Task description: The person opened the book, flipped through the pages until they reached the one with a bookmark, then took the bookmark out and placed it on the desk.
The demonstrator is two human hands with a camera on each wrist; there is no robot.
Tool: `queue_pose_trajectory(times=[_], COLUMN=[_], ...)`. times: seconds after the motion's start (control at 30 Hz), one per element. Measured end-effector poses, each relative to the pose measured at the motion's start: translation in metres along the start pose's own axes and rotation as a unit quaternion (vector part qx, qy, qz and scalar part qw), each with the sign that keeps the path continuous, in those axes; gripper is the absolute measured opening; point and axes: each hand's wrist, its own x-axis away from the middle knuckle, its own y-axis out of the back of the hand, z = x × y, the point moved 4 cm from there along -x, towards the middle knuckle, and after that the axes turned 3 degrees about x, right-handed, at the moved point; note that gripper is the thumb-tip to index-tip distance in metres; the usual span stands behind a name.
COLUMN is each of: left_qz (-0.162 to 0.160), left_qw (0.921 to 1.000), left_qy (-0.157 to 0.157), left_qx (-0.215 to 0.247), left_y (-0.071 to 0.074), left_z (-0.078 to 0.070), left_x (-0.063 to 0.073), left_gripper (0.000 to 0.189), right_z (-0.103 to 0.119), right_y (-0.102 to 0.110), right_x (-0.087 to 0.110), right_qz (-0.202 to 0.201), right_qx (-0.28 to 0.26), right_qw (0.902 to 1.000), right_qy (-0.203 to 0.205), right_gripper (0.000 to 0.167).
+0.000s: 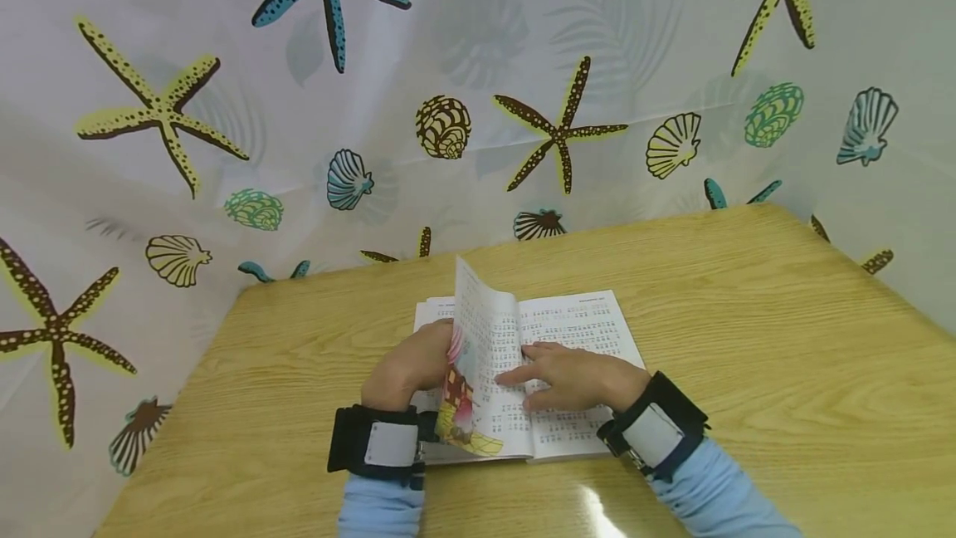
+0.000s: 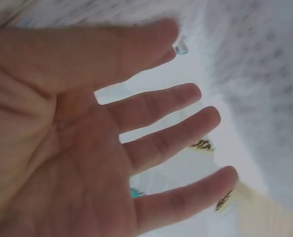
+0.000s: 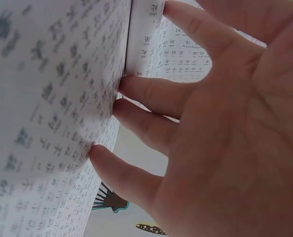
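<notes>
In the book (image 1: 590,318), opened on the table (image 1: 299,355), a raised leaf (image 1: 485,326) seems being turned, the left hand (image 1: 414,364) spread behind it, the right hand (image 1: 575,376) spread against the pages, and flattening is probably needed next.

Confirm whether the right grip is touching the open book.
Touching. In the right wrist view, several fingertips of the right grip meet the open book's printed page with no visible gap.

Bk (image 1: 502,345) is matt paper, tbl (image 1: 747,339) smooth wood-grain w/ slight gloss, backdrop (image 1: 463,198) & sleeves (image 1: 720,480) matt cloth.
</notes>
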Motion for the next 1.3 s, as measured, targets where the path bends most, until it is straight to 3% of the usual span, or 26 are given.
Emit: queue_pose_trajectory(times=[0.17, 0.33, 0.47, 0.6, 0.7, 0.8, 1.03, 1.3], left_qz=[-0.036, -0.046, -0.035, 0.015, 0.066, 0.095, 0.104, 0.106], left_qw=[0.9987, 0.9948, 0.9871, 0.981, 0.9796, 0.9786, 0.9785, 0.9788], left_qy=[-0.006, 0.006, 0.024, 0.062, 0.095, 0.112, 0.165, 0.172], left_qx=[-0.035, -0.091, -0.155, -0.183, -0.165, -0.144, -0.066, -0.037], left_y=[0.015, 0.021, 0.014, -0.004, -0.019, -0.027, -0.02, -0.007], left_z=[-0.01, -0.023, -0.026, -0.015, -0.005, 0.0, 0.003, 0.01], left_x=[0.009, 0.018, 0.015, 0.003, -0.005, -0.008, 0.0, 0.011], left_gripper=[0.04, 0.046, 0.059, 0.075, 0.081, 0.084, 0.083, 0.068], right_z=[0.001, 0.001, 0.001, 0.002, 0.002, 0.002, 0.001, 0.0], right_y=[0.0, -0.001, -0.002, -0.002, -0.003, -0.003, -0.001, 0.001], right_x=[-0.001, -0.002, -0.002, -0.003, -0.003, -0.003, -0.002, 0.0], right_qz=[0.001, 0.002, 0.003, 0.004, 0.005, 0.006, 0.006, 0.003], right_qx=[0.004, 0.009, 0.012, 0.013, 0.011, 0.012, 0.015, 0.004], right_qw=[1.0, 0.9999, 0.9999, 0.9999, 0.9999, 0.9999, 0.9999, 1.0], right_qy=[-0.004, -0.009, -0.01, -0.008, -0.007, -0.005, -0.004, 0.001], right_gripper=[0.041, 0.04, 0.039, 0.04, 0.041, 0.04, 0.039, 0.038])
